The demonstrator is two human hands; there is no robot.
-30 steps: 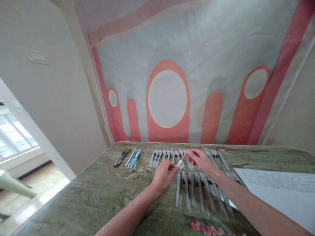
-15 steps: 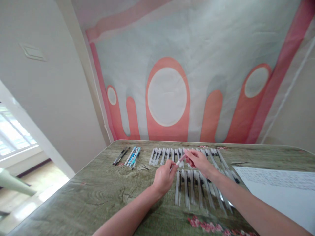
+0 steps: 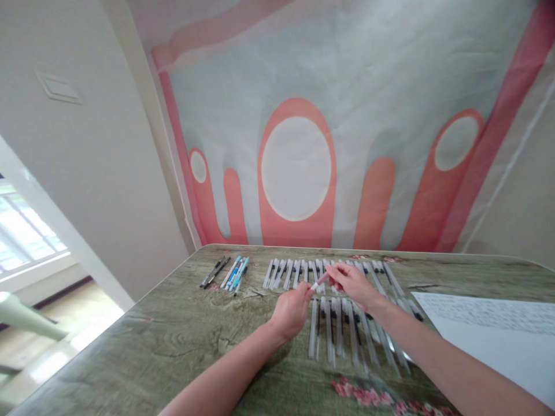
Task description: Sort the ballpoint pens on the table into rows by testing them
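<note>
Between my two hands is a slim pen [image 3: 319, 282], pink toward its upper right end and white lower down. My left hand [image 3: 291, 311] is closed on its lower left end, while my right hand [image 3: 352, 285] pinches the pink end. Under and beyond my hands lies a back row of clear pen parts [image 3: 288, 276] with dark bits. Nearer to me is a second row of clear and black pen pieces [image 3: 329, 329], partly covered by my right forearm.
On the left of the wood-patterned table [image 3: 186, 341] lie a few black pens [image 3: 215, 273] and a bunch of blue and white pens [image 3: 236, 275]. A sheet of paper with writing [image 3: 498, 346] lies at the right. A wall with a pink-and-grey covering [image 3: 243, 115] stands behind the table.
Both hands keep hold of the pen in nearly the same place. My left hand has turned slightly, its fingers closer together; the view has shifted a little.
</note>
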